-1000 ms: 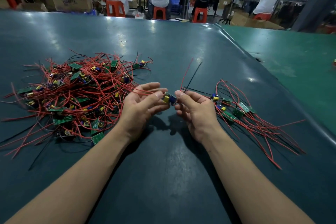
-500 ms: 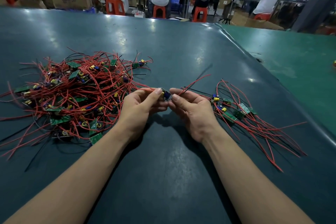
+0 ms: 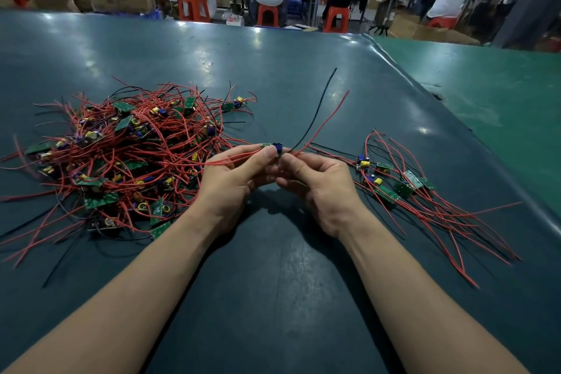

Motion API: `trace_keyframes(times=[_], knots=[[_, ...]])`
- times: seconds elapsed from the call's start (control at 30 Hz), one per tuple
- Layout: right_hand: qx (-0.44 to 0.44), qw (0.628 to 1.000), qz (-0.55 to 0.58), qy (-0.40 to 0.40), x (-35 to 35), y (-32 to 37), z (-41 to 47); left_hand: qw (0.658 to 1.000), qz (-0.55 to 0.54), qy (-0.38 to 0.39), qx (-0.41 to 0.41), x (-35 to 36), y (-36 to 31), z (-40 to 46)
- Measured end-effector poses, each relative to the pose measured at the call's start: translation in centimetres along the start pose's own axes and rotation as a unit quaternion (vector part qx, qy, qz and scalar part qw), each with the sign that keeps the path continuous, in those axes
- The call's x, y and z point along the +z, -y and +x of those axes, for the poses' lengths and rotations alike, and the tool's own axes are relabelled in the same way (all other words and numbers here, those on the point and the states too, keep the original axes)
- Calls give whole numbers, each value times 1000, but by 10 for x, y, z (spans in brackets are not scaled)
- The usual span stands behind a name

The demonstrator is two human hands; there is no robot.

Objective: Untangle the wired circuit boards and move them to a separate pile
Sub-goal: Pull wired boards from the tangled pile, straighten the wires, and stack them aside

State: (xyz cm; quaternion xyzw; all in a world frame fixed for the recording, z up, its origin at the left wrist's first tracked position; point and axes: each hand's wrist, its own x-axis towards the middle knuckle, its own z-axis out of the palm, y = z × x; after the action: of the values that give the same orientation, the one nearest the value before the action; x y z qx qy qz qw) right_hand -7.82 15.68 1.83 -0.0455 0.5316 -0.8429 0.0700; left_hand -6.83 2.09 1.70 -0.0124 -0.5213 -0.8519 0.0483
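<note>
Fingers: left hand (image 3: 233,179) thumb and forefinger pinched on the small circuit board (image 3: 273,147); right hand (image 3: 321,182) fingertips (image 3: 287,161) curled close on its wire roots.
Tangled pile (image 3: 121,158): left of both hands, heaped on the green table (image 3: 273,297); one red lead trailing from it across the left fingers.
Change: red wire (image 3: 326,120) and black wire (image 3: 315,109), low and flat half a second ago, now raised and fanned clear; likely freed, ready to go right.
Board position: between both thumbs, lifted above the table.
Sorted pile (image 3: 403,188): right, near the right hand.
</note>
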Motion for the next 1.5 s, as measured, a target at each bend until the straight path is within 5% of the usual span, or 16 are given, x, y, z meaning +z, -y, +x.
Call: trace_keyframes(times=[0.5,0.8,1.1,1.5], knots=[[5,999,-23,-25,0,0,-2,996,40,35,-69,-3,-4,-1],[-73,987,-40,-140,-3,-1,3,998,40,23,-48,0,-1,-1],[-136,948,64,-279,-28,17,13,999,9,-11,-36,-1,-1,0],[-179,924,76,-330,-30,17,12,997,72,-4,37,-2,8,0]])
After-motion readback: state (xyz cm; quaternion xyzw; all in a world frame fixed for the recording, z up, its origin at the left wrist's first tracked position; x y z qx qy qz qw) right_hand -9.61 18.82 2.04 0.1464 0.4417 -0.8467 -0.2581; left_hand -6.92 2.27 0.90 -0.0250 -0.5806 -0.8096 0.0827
